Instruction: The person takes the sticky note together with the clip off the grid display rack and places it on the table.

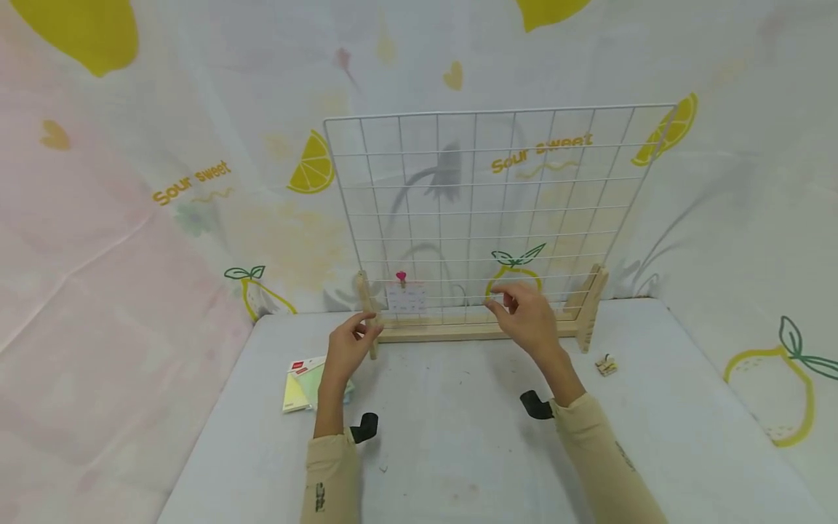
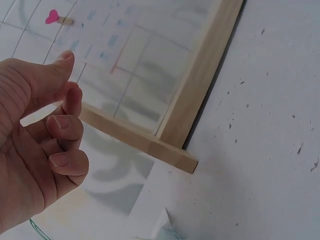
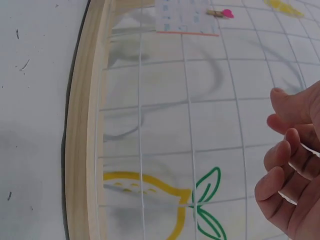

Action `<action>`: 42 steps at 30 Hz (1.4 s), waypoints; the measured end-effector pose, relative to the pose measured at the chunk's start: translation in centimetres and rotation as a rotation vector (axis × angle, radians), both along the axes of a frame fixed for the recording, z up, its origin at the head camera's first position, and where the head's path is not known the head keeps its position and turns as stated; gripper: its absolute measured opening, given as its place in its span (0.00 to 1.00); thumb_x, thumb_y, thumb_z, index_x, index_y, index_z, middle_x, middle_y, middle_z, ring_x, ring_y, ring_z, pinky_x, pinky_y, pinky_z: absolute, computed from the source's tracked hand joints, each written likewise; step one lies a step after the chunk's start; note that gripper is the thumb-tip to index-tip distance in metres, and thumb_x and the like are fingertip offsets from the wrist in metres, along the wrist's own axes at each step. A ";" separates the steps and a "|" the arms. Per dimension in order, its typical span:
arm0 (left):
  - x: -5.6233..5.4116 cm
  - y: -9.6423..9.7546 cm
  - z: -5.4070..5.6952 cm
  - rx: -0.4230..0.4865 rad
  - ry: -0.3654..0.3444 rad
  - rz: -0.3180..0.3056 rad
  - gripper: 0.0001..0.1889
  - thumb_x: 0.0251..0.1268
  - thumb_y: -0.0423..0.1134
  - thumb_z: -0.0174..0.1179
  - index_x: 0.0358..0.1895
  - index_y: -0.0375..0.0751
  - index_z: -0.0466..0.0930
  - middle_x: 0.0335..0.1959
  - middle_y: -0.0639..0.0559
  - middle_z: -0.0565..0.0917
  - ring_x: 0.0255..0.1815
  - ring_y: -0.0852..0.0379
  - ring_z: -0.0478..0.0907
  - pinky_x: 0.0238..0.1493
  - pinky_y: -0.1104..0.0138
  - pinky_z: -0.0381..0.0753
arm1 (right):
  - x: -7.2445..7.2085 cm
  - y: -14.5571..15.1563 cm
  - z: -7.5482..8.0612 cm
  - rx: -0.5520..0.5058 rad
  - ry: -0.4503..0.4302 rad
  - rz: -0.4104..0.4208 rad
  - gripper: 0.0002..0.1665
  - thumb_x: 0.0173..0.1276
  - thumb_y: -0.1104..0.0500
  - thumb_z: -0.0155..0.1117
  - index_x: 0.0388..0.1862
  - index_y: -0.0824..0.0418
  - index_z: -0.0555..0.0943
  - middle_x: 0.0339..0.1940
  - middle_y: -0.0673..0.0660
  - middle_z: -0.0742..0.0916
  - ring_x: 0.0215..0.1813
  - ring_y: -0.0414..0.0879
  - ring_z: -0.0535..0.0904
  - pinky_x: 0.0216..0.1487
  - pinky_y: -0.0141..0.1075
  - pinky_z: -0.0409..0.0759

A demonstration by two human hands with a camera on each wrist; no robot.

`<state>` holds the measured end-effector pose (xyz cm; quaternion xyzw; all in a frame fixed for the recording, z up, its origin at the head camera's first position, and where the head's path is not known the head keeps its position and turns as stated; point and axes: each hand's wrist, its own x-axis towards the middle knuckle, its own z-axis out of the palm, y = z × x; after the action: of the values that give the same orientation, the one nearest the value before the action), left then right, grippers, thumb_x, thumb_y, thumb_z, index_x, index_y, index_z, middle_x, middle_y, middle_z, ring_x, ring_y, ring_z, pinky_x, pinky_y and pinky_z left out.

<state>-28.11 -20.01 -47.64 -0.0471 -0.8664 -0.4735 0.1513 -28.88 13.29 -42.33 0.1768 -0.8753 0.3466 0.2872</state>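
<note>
A white wire grid panel [image 1: 452, 182] stands upright in a wooden base [image 1: 445, 333]. Low on its left side hangs a small printed sheet [image 1: 412, 300], pinned by a wooden clip with a pink heart [image 1: 401, 276]. My left hand [image 1: 347, 348] hovers by the base's left end, fingers loosely bent and nothing between them. In the left wrist view its thumb overlaps the area just below the sheet. Before the lower right part of the grid is my right hand [image 1: 529, 319], its thumb and fingers apart, holding nothing.
On the table's left side lie packs of coloured note paper [image 1: 297, 393], partly behind my left forearm. A small wooden clip bundle [image 1: 606, 364] rests at the right, beyond the base's foot. A lemon-print cloth [image 1: 229, 218] hangs behind the grid.
</note>
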 end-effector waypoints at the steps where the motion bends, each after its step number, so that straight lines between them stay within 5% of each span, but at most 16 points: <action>1: -0.1 0.1 0.0 0.002 0.001 -0.001 0.18 0.66 0.42 0.66 0.56 0.38 0.82 0.29 0.47 0.81 0.26 0.54 0.74 0.24 0.68 0.72 | 0.0 -0.3 0.1 0.000 0.001 0.014 0.15 0.59 0.58 0.76 0.44 0.62 0.87 0.24 0.51 0.76 0.26 0.45 0.69 0.24 0.38 0.66; 8: -0.2 0.9 0.1 0.041 0.010 0.000 0.17 0.65 0.39 0.67 0.55 0.38 0.82 0.26 0.47 0.79 0.25 0.54 0.71 0.22 0.70 0.68 | -0.7 -2.3 0.8 0.031 0.052 0.096 0.14 0.59 0.59 0.76 0.43 0.63 0.87 0.23 0.50 0.76 0.27 0.45 0.69 0.26 0.38 0.68; 17: -0.7 2.0 0.0 0.028 -0.004 0.014 0.18 0.65 0.40 0.67 0.55 0.36 0.82 0.27 0.47 0.82 0.31 0.49 0.81 0.25 0.69 0.75 | -1.4 -4.1 1.1 0.041 0.116 0.144 0.13 0.59 0.58 0.76 0.42 0.62 0.87 0.22 0.51 0.75 0.25 0.43 0.68 0.25 0.36 0.66; 28: -1.4 3.0 0.1 0.057 -0.031 0.031 0.19 0.66 0.39 0.66 0.56 0.34 0.80 0.28 0.46 0.85 0.33 0.39 0.83 0.22 0.69 0.73 | -1.8 -5.6 1.7 0.046 0.061 0.145 0.14 0.61 0.56 0.74 0.43 0.62 0.87 0.23 0.50 0.75 0.26 0.43 0.69 0.24 0.36 0.67; 42: -2.0 3.7 0.2 0.009 -0.009 0.077 0.18 0.65 0.39 0.66 0.56 0.35 0.80 0.26 0.48 0.85 0.26 0.52 0.81 0.23 0.66 0.74 | -2.3 -7.4 2.0 0.086 0.076 0.165 0.13 0.63 0.57 0.73 0.44 0.62 0.86 0.23 0.52 0.75 0.26 0.43 0.69 0.23 0.35 0.66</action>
<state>-30.14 -16.33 -47.44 -0.0111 -0.8660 -0.4715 0.1659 -31.15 5.91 -40.37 0.2736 -0.8601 0.3244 0.2830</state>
